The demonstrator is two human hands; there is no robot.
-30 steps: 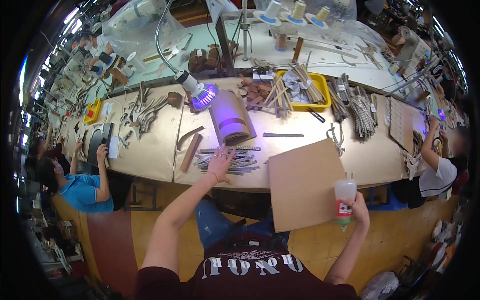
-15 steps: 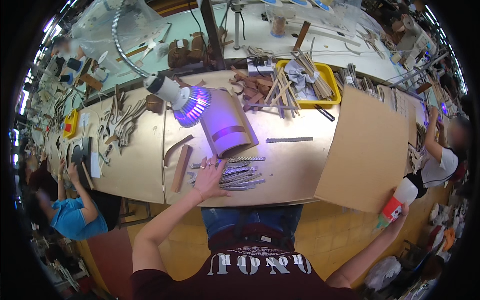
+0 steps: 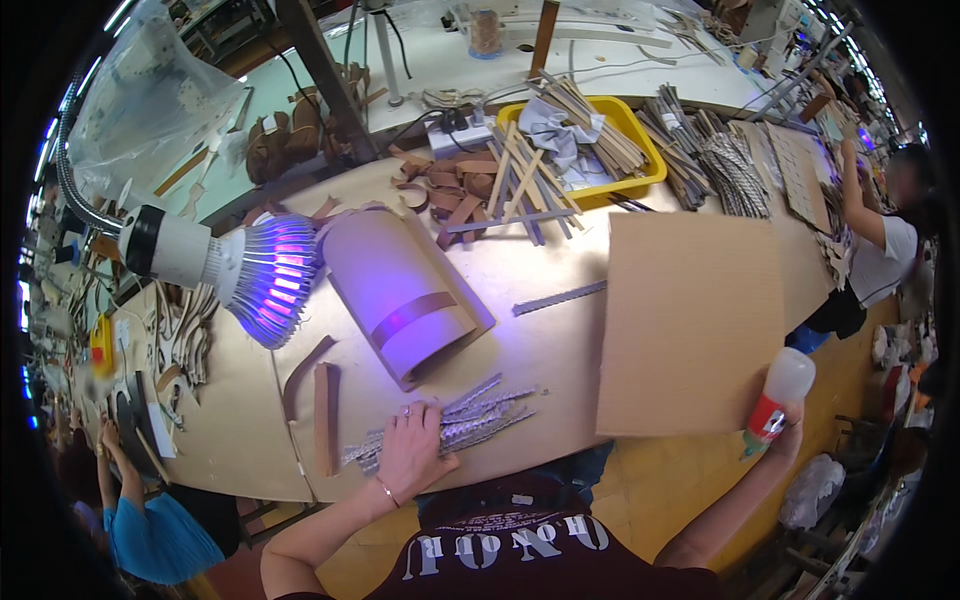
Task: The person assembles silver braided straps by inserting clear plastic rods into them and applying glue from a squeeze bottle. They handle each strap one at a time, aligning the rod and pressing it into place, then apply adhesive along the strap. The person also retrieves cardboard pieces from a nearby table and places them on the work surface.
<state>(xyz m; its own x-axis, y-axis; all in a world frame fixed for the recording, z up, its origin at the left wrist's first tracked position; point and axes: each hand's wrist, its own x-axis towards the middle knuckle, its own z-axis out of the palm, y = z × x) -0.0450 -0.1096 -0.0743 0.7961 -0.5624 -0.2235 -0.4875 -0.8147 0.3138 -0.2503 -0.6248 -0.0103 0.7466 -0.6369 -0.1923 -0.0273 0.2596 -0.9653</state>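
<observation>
My left hand (image 3: 412, 448) rests palm down on a loose bunch of silver braided strips (image 3: 485, 418) near the front of the table. Its fingers are stretched out, and the thumb points to the right. My right hand (image 3: 792, 428), out at the right beyond the table's front edge, grips a bottle (image 3: 775, 395) with a whitish clear body, a red label and green at its lower end. Beside the bottle, a large cardboard sheet (image 3: 690, 320) reaches past the table edge; whether the right hand also holds it I cannot tell.
A lit lamp (image 3: 265, 275) shines violet on a curved tan form with a brown band (image 3: 410, 315). Brown strips (image 3: 327, 418) lie left of the braids, one braid (image 3: 560, 297) beyond them. Behind are leather scraps (image 3: 460, 190) and a yellow tray (image 3: 640, 188). Other people work on both sides.
My view has shifted, bringing the lamp and form closer. The cardboard sheet has swung straighter, and the bottle now stands nearer upright in my right hand. Under my left hand the braided strips lie differently.
</observation>
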